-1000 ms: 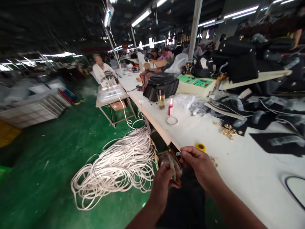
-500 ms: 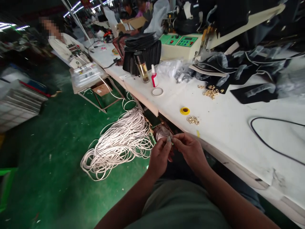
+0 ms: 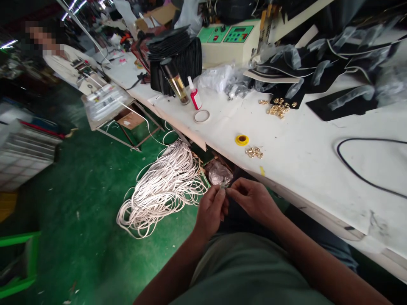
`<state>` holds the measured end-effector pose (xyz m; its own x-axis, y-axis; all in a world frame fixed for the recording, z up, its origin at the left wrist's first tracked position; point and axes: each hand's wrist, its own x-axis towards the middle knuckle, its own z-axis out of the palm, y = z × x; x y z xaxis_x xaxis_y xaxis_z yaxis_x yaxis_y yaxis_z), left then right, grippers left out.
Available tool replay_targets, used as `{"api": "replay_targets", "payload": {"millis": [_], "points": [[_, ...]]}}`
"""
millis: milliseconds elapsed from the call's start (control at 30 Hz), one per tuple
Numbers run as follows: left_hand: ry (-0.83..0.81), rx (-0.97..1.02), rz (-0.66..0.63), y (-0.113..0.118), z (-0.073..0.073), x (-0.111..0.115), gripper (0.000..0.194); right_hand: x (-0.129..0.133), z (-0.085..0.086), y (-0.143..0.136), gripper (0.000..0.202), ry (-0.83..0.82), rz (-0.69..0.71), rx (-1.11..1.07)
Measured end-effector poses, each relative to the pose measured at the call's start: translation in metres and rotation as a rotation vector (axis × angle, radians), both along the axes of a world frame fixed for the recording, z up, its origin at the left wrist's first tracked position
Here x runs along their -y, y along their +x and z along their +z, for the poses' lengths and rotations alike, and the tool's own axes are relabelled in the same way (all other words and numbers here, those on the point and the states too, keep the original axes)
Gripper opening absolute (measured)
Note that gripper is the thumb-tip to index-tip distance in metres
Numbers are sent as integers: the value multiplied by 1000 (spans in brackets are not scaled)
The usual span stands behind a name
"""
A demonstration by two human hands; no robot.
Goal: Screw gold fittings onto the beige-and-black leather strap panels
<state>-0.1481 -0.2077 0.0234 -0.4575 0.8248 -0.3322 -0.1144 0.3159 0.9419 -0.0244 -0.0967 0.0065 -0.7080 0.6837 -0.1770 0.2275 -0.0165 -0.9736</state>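
Observation:
My left hand [image 3: 211,209] and my right hand [image 3: 252,198] meet fingertip to fingertip in front of my body, just off the table's edge. Both are closed in a pinch. A small greyish piece [image 3: 224,184] shows at the left fingertips; its kind is too small to make out. The right thumb and forefinger press close against it. On the table near my hands lie a pile of gold metal rings [image 3: 254,152] and a yellow tape roll [image 3: 242,140]. Below and beyond the hands is a crumpled clear plastic bag [image 3: 219,171].
A long white table [image 3: 299,165] runs along my right. On it stand a dark-capped bottle [image 3: 178,84], a red-and-white glue bottle [image 3: 195,95], more gold fittings [image 3: 278,109] and black pieces [image 3: 341,101]. White cord [image 3: 165,186] lies heaped on the green floor. A person [image 3: 60,59] stands far left.
The view has shifted, so the table items sit further left and higher. Both hands keep their pinch together, with the fingertips slightly rearranged around the small piece.

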Motion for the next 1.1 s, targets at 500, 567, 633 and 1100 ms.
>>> {"api": "replay_targets", "payload": {"millis": [500, 567, 633, 1100], "points": [[-63, -94, -102, -6, 5, 10, 42, 3, -8, 11, 48, -213, 210, -105], [-65, -96, -95, -6, 5, 10, 44, 3, -10, 10, 50, -267, 244, -143], [-66, -86, -83, -6, 5, 11, 46, 4, -11, 8, 51, -314, 254, -167], [-93, 7, 7, -1, -2, 18, 21, 12, -11, 2, 51, -370, 250, -116]]}}
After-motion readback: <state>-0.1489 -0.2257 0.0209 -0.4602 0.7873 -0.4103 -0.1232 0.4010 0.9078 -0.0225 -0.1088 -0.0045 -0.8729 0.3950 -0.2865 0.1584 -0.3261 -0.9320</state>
